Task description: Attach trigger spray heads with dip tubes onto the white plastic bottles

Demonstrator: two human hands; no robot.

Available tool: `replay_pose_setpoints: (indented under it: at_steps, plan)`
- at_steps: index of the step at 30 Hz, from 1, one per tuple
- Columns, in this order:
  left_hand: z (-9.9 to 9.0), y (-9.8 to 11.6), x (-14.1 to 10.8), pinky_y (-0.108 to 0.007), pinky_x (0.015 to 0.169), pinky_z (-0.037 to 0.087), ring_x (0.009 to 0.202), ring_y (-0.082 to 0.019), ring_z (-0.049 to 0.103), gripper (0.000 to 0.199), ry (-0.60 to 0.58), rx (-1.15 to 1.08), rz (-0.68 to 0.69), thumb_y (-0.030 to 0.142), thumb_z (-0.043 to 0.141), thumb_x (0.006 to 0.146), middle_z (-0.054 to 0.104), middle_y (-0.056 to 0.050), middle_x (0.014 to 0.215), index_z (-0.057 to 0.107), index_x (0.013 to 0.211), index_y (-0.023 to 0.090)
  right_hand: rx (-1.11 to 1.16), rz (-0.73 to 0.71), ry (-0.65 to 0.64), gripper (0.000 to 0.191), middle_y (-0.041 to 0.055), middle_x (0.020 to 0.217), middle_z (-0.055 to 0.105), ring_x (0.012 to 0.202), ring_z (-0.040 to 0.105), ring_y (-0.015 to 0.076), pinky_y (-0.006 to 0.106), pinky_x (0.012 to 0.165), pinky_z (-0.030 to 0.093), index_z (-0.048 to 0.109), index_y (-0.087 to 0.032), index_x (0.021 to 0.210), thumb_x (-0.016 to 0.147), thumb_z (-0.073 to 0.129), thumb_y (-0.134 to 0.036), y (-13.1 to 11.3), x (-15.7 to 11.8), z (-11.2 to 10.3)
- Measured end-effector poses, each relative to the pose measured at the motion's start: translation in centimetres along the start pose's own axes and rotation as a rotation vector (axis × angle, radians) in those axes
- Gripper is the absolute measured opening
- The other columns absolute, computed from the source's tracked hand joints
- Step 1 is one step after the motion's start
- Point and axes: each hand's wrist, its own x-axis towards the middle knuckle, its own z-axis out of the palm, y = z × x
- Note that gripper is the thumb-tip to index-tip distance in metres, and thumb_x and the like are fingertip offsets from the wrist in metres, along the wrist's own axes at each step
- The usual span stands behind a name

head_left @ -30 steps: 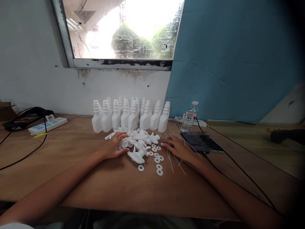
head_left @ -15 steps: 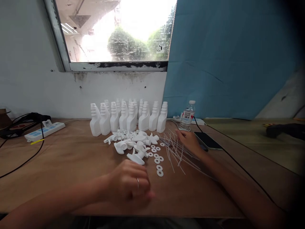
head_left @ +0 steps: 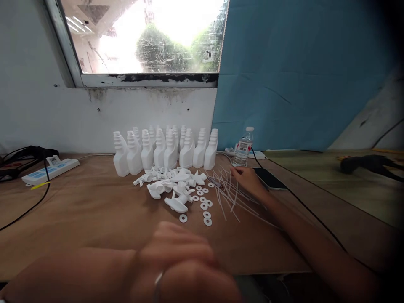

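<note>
My left hand (head_left: 183, 261), a ring on one finger, is blurred and large near the table's front edge; its fingertips are hidden. My right hand (head_left: 248, 179) rests over thin white tubes (head_left: 233, 198), thumb and fingers pressed together; what they hold, if anything, is too small to name. White spray heads (head_left: 176, 204) lie in a pile left of the tubes. Several flat white rings (head_left: 207, 221) are scattered between pile and tubes, one ring (head_left: 183, 218) lying apart below the pile. A small tool (head_left: 215, 182) lies among the tubes.
White bottles (head_left: 171, 151) stand in rows against the wall. A clear water bottle (head_left: 243, 149) and a phone (head_left: 269, 179) are beyond my right hand. A power strip (head_left: 52, 171) and black cables lie at left.
My left hand has come closer to the camera and now looks larger. The lone ring below the pile has come into sight. The view has shifted slightly; my right hand stays by the tubes.
</note>
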Motion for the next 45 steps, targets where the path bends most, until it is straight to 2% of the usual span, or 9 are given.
replay_pose_setpoints:
  at_steps: [5,9,13,18,23,28,32,39,45]
  plan:
    - [-0.8,-8.1,-2.9,-0.031,0.071,0.054,0.076,-0.017,0.065,0.023,0.119,0.383,0.041,0.009,0.053,0.081,0.069,-0.005,0.082,0.055,0.102,0.018,0.014,-0.103,-0.043,0.031,0.0051,0.068,0.065,0.063,0.057,0.0171,0.026,0.061,0.039,0.062,-0.016,0.069,0.082,0.045,-0.038,-0.8,-0.3,0.3]
    - [-3.3,-14.5,-6.7,-0.042,0.094,0.047,0.108,-0.024,0.057,0.029,0.099,0.52,-0.226,0.02,0.057,0.086,0.063,-0.013,0.111,0.053,0.114,0.016,0.02,-0.179,-0.067,0.03,0.006,0.071,0.065,0.065,0.057,0.0173,0.027,0.062,0.04,0.063,-0.016,0.071,0.084,0.045,-0.038,-1.1,-0.5,0.6]
    - [-5.0,-17.2,-8.7,-0.045,0.103,0.04,0.119,-0.028,0.051,0.048,-0.171,0.507,-0.296,0.042,0.065,0.082,0.059,-0.012,0.123,0.053,0.122,0.019,0.025,-0.229,-0.088,0.029,0.0066,0.074,0.066,0.068,0.058,0.0178,0.027,0.065,0.04,0.064,-0.016,0.073,0.086,0.046,-0.035,-1.5,-1.0,0.8]
    - [-4.3,-18.7,-9.7,-0.041,0.1,0.042,0.112,-0.023,0.056,0.035,-0.179,0.497,-0.345,0.037,0.061,0.086,0.062,-0.009,0.119,0.059,0.117,0.021,0.047,-0.316,-0.113,0.028,0.0059,0.077,0.067,0.073,0.061,0.0179,0.027,0.069,0.042,0.063,-0.016,0.076,0.089,0.046,-0.033,-3.0,-1.9,1.0]
    - [-3.8,-18.2,-9.3,-0.036,0.092,0.049,0.103,-0.021,0.061,0.028,0.058,0.46,-0.403,0.034,0.058,0.088,0.064,-0.009,0.113,0.061,0.112,0.02,0.045,-0.441,-0.175,0.028,0.0048,0.075,0.066,0.071,0.06,0.0175,0.029,0.071,0.043,0.063,-0.017,0.077,0.092,0.045,-0.032,-4.7,-2.7,1.0]
    - [-3.0,-15.2,-7.8,-0.032,0.089,0.05,0.098,-0.019,0.062,0.028,0.255,0.23,-0.549,0.034,0.062,0.086,0.066,-0.007,0.105,0.06,0.108,0.017,0.079,-0.593,-0.262,0.027,0.0072,0.083,0.067,0.081,0.06,0.0187,0.033,0.078,0.046,0.065,-0.016,0.083,0.095,0.044,-0.029,-5.6,-3.5,1.2]
    - [-0.9,-13.0,-7.1,-0.033,0.088,0.049,0.096,-0.019,0.062,0.031,0.337,-0.02,-0.687,0.035,0.064,0.085,0.066,-0.007,0.103,0.059,0.109,0.016,0.163,-0.729,-0.395,0.021,0.0084,0.093,0.065,0.091,0.058,0.0198,0.038,0.086,0.046,0.067,-0.017,0.095,0.094,0.047,-0.024,-6.4,-4.2,1.2]
    - [2.2,-10.1,-5.9,-0.034,0.088,0.049,0.095,-0.019,0.063,0.036,0.143,-0.542,-0.736,0.033,0.071,0.08,0.068,-0.009,0.101,0.056,0.106,0.014,0.096,-0.809,-0.689,0.032,0.0105,0.116,0.057,0.112,0.049,0.0248,0.047,0.098,0.04,0.065,-0.024,0.119,0.088,0.057,-0.023,-7.8,-4.8,0.3]
    - [4.2,-8.3,-4.7,-0.03,0.081,0.051,0.087,-0.017,0.064,0.04,0.033,-0.724,-0.838,0.032,0.078,0.071,0.068,-0.005,0.095,0.055,0.099,0.015,0.161,-0.742,-0.664,0.019,0.0097,0.108,0.06,0.108,0.05,0.0221,0.043,0.098,0.039,0.068,-0.018,0.101,0.089,0.059,-0.029,-7.7,-4.7,0.9]
